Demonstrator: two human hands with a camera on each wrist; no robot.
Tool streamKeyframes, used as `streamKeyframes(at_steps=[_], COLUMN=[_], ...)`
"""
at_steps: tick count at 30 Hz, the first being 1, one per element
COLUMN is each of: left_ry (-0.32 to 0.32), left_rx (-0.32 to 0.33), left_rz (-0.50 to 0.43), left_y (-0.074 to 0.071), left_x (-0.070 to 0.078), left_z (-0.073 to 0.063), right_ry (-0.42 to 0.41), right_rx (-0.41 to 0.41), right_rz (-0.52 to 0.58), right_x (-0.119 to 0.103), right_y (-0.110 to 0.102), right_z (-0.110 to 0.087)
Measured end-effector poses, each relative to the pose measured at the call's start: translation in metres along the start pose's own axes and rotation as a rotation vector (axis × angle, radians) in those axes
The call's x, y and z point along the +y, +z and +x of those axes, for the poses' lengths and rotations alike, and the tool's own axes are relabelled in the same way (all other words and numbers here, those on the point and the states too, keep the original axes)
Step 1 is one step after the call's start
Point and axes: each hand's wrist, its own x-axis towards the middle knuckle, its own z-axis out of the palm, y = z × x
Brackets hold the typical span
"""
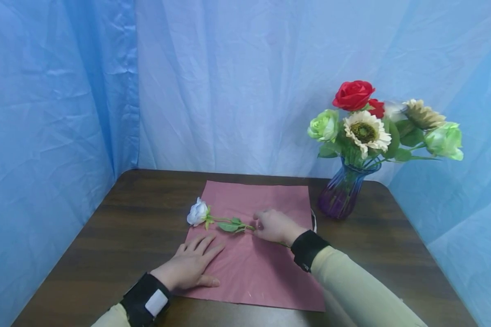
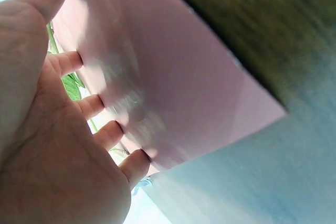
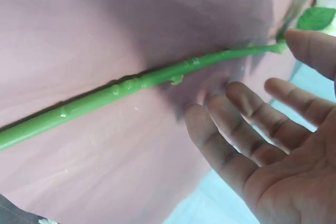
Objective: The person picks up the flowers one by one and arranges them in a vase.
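Note:
A white rose (image 1: 197, 212) with a green stem (image 3: 121, 87) and leaves (image 1: 231, 226) lies across a sheet of pink paper (image 1: 266, 197). Its bloom overhangs the sheet's left side. My left hand (image 1: 192, 265) rests palm down on the paper's left part, fingers spread, below the bloom. Over the stem, just right of the leaves, is my right hand (image 1: 276, 225). In the right wrist view its fingers (image 3: 244, 124) are loosely bent and apart from the stem, while the thumb (image 3: 312, 51) comes up close to it.
A blue and purple glass vase (image 1: 343, 190) stands at the table's back right, holding red roses (image 1: 353, 95), pale green roses and cream sunflowers (image 1: 366, 131). A white cord (image 1: 314, 221) shows at the paper's right edge. Blue curtains (image 1: 229, 91) surround the dark wooden table (image 1: 118, 236).

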Motion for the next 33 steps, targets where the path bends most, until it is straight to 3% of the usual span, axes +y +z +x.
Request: streamKeyframes(at_steps=[13, 33], left_ry=[-0.007, 0.005], left_rx=[-0.012, 0.005], left_rz=[-0.026, -0.034], left_y=[0.002, 0.000], left_x=[-0.002, 0.000], left_z=[0.000, -0.002], right_ry=[-0.061, -0.001], right_rx=[0.106, 0.087], right_rz=[-0.274, -0.327], right_x=[-0.014, -0.023], right_y=[0.019, 0.022], right_z=[0.005, 0.007])
